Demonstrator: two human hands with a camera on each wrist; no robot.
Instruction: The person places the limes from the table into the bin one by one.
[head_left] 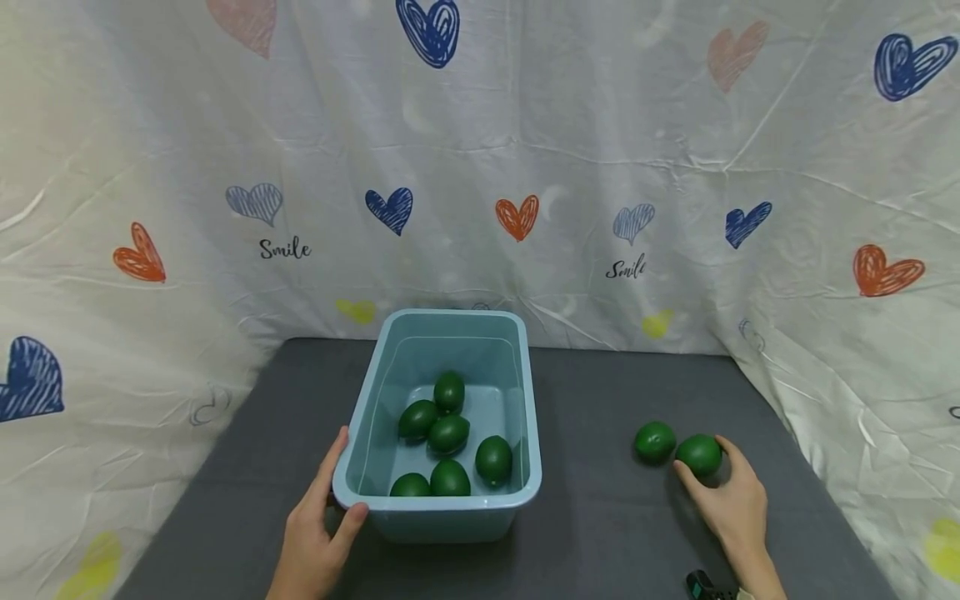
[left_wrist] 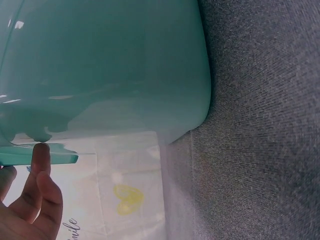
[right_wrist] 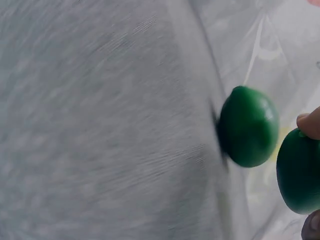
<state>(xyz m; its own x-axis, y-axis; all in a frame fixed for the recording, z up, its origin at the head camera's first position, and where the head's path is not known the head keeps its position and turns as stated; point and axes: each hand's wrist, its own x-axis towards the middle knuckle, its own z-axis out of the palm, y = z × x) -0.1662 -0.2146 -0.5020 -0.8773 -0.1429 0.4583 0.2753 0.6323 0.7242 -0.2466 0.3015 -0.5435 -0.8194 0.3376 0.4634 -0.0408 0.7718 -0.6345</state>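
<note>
Limes, six of them, lie in the blue tub [head_left: 517, 392] in the middle of the grey table [head_left: 600, 517]. The left hand [head_left: 315, 533] grips the tub's near left corner. The right hand [head_left: 731, 500] curls around a lime [head_left: 699, 454] on the right, just beside another lime [head_left: 655, 442]. Bare table lies between.

Head camera looks forward and down over the grey surface [head_left: 600, 517]. Left wrist camera sits tight against the blue tub [left_wrist: 105, 65]; right wrist camera frames two green fruits [right_wrist: 248, 126] beside the fingers [right_wrist: 311, 122], all shared with the head view.
</note>
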